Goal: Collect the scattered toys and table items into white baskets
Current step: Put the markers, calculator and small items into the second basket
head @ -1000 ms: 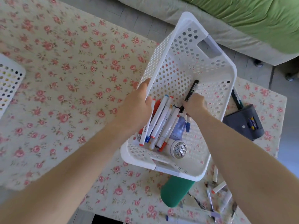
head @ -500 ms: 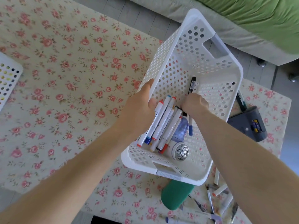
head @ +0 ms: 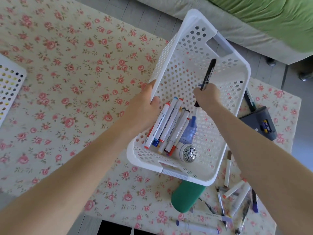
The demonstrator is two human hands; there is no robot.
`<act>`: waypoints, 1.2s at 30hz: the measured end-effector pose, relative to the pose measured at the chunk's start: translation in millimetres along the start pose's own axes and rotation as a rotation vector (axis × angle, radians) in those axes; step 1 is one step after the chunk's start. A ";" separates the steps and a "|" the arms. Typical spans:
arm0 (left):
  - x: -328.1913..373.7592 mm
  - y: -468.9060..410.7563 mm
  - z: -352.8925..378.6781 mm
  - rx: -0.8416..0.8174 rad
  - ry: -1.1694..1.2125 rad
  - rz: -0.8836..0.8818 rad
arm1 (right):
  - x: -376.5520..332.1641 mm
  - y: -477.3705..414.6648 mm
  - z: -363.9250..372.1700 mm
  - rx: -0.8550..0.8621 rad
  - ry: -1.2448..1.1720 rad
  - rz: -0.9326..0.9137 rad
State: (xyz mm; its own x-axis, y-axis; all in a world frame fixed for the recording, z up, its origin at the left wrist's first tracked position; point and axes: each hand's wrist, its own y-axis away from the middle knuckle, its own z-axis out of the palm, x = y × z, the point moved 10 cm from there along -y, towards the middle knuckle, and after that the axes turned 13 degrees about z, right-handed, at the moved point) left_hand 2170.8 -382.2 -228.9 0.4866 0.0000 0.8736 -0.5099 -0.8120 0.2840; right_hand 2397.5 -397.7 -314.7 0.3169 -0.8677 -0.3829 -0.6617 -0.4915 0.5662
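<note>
Markers (head: pixel 171 122) in basket (head: pixel 191 19)

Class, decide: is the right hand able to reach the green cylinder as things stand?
Probably not: the right hand grips a black marker inside the white basket, whose near end covers part of the green cylinder.

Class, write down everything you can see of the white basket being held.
The white basket is rectangular plastic, its walls and floor pierced with round holes, with a grey-gripped handle slot at each end. It tilts, the left hand gripping its side rim. Markers lie at its near end.
</note>
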 end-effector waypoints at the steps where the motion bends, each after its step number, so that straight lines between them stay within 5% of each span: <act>1: 1.7 0.7 -1.5 -0.003 0.001 -0.010 | -5.8 11.5 0.8 -0.036 -0.122 0.022; 4: 0.8 2.5 -3.2 -0.003 0.003 -0.026 | -12.5 47.5 41.1 -0.302 -0.390 0.176; 7: 5.8 4.7 -2.2 0.002 -0.024 -0.032 | -13.1 87.1 85.9 -0.535 -0.353 0.199; 13: 5.6 11.2 0.8 0.005 -0.046 -0.067 | 7.5 118.4 106.3 -0.528 -0.147 0.144; 19: -0.9 27.9 -11.8 0.023 -0.022 -0.032 | 18.8 159.1 109.6 -0.736 -0.047 0.129; 28: -21.7 89.9 -40.6 0.062 -0.057 -0.065 | 110.5 155.2 -18.5 -0.179 -0.845 0.261; 31: -27.9 112.2 -47.2 0.099 -0.068 -0.074 | 176.4 165.1 -28.9 -0.030 -0.768 0.371; 36: -34.7 161.6 -48.7 0.173 -0.103 -0.089 | 260.9 192.1 10.1 -0.012 -0.240 0.457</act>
State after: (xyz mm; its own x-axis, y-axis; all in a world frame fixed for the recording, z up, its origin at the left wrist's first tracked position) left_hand 2036.9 -485.0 -194.1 0.5989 0.0234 0.8005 -0.3371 -0.8993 0.2785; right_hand 2346.2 -717.8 -313.2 -0.1683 -0.9534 -0.2504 -0.6879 -0.0683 0.7226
